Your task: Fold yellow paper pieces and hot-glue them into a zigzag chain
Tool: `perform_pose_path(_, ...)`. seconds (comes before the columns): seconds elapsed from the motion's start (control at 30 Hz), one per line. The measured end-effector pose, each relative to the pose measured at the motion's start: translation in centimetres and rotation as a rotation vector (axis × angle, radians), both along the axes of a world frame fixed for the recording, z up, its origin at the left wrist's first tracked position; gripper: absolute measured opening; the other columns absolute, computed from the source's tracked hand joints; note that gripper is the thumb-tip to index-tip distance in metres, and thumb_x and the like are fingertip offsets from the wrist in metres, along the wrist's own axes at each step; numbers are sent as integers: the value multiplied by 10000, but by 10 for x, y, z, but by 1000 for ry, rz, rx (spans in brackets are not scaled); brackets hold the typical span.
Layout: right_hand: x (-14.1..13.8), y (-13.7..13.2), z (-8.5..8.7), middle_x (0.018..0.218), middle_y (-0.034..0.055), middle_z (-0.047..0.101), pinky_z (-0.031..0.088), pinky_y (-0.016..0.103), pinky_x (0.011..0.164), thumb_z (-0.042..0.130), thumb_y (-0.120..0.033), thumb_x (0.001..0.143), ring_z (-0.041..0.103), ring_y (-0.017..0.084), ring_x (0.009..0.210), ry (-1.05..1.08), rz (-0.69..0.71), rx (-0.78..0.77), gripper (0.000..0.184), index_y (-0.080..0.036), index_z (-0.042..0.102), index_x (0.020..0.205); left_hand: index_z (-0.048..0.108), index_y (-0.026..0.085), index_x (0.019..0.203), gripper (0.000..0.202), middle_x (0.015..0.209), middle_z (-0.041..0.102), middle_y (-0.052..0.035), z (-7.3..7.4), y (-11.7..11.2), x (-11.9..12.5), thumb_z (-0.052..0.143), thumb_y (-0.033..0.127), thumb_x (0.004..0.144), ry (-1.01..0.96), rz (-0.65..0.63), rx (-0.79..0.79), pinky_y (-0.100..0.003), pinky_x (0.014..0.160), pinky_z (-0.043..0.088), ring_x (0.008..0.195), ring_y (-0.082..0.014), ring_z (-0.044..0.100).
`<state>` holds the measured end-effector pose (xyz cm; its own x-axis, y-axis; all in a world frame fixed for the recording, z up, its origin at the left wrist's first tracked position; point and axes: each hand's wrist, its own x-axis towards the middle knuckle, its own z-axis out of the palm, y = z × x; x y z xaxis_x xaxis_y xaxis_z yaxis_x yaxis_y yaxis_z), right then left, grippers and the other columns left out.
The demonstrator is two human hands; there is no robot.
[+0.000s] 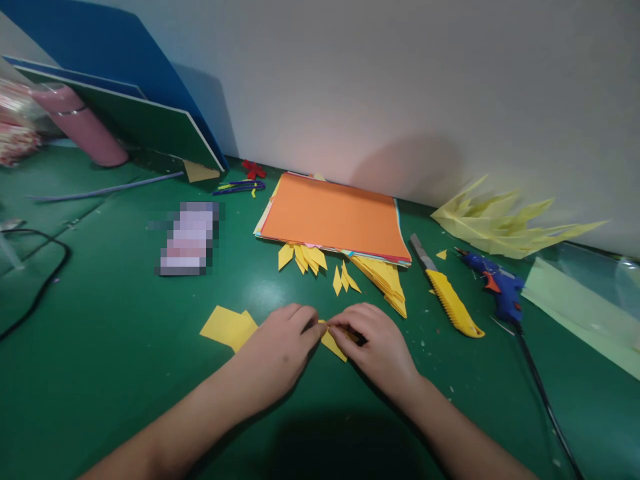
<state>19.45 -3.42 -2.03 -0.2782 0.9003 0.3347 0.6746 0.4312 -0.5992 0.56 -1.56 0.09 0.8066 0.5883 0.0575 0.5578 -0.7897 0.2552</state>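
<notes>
A: Where is the piece being worked on?
B: The small yellow paper piece (334, 347) lies at the front of the green table (240, 413), between the two hands.

A: And the fingers?
B: The left hand (285, 347) has thumb and forefinger pinched on its top edge; the right hand (377, 343) grips it with narrowed fingers, partly hiding it.

A: What looks done?
B: I'd say the pointed yellow pieces (303, 258), the three slim diamonds (345, 279) and the long folded stack (383, 277), all near the orange sheet (335, 213).

A: What's left?
B: The held piece seems unfinished. The yellow sheets (223, 325) beside the left hand look flat, perhaps unworked. Farther right, the cutter (453, 300) and glue gun (500, 287) lie unheld.
</notes>
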Motion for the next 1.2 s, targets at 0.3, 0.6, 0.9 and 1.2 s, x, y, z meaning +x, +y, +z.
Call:
perform_pose_path(0.3, 7, 3, 2, 723, 40, 626, 428, 279, 631, 488, -187, 922, 553, 167, 694, -91, 133, 79, 198, -183, 658, 823, 591, 134, 1108, 303, 926, 575, -87, 1, 1, 0, 396, 57, 890, -66, 45, -39, -363, 716, 474, 808, -216, 517)
perform_pose_path(0.6, 8, 3, 2, 726, 45, 615, 412, 281, 630, 481, -178, 922, 525, 172, 692, -172, 179, 87, 197, -165, 653, 827, 609, 140, 1083, 296, 888, 574, -81, 3, 0, 1, 382, 78, 903, -47, 60, -18, -355, 684, 469, 776, -207, 518)
perform_pose_path(0.9, 8, 1, 4, 747, 65, 612, 408, 300, 622, 461, -181, 928, 501, 184, 693, -249, 199, 118, 220, -144, 658, 838, 632, 142, 971, 273, 864, 592, -76, -1, 4, -2, 374, 85, 901, -99, 56, -10, -359, 702, 463, 771, -208, 532)
perform_pose_path(1.2, 6, 1, 6, 731, 52, 580, 385, 293, 621, 470, -165, 909, 470, 174, 686, -300, 186, 99, 229, -159, 613, 730, 611, 154, 1076, 292, 848, 588, -62, 2, 6, -1, 422, 61, 874, -37, 9, 47, -332, 674, 458, 746, -199, 530)
